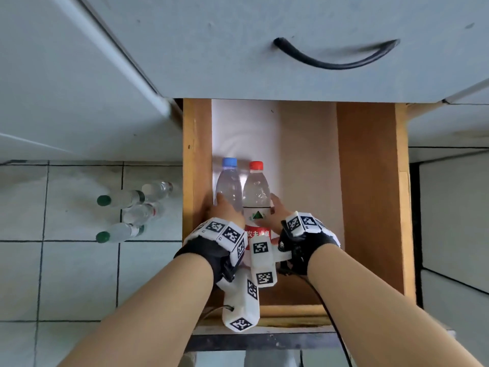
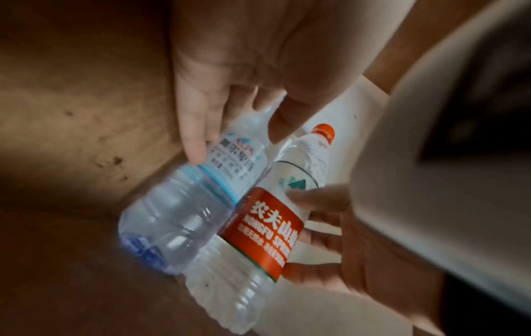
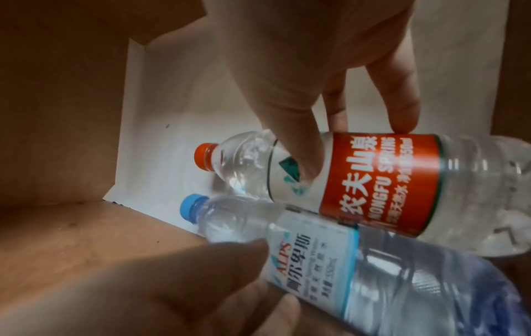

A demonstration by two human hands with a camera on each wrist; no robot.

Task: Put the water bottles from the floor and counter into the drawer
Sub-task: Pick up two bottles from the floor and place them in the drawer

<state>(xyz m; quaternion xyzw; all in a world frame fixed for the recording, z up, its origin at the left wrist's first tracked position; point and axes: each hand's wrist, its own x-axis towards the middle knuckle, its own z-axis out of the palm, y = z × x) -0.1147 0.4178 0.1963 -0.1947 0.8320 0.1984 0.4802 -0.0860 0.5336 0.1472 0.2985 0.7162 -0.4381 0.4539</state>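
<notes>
The wooden drawer (image 1: 370,194) is pulled out, with two water bottles lying side by side at its left, caps pointing away from me. The blue-capped bottle (image 1: 229,181) (image 2: 178,216) (image 3: 373,284) lies against the left wall. My left hand (image 1: 227,207) (image 2: 229,79) holds it between finger and thumb. Touching its right side is the red-capped bottle (image 1: 256,189) (image 2: 273,229) (image 3: 388,181) with a red label. My right hand (image 1: 270,215) (image 3: 316,68) grips it, its fingers (image 2: 316,204) curling round the label.
White paper (image 1: 246,123) lines the drawer's left half; the right half is bare wood. Several more water bottles (image 1: 132,210) lie on the tiled floor left of the drawer. A closed grey drawer with a black handle (image 1: 336,56) overhangs the back.
</notes>
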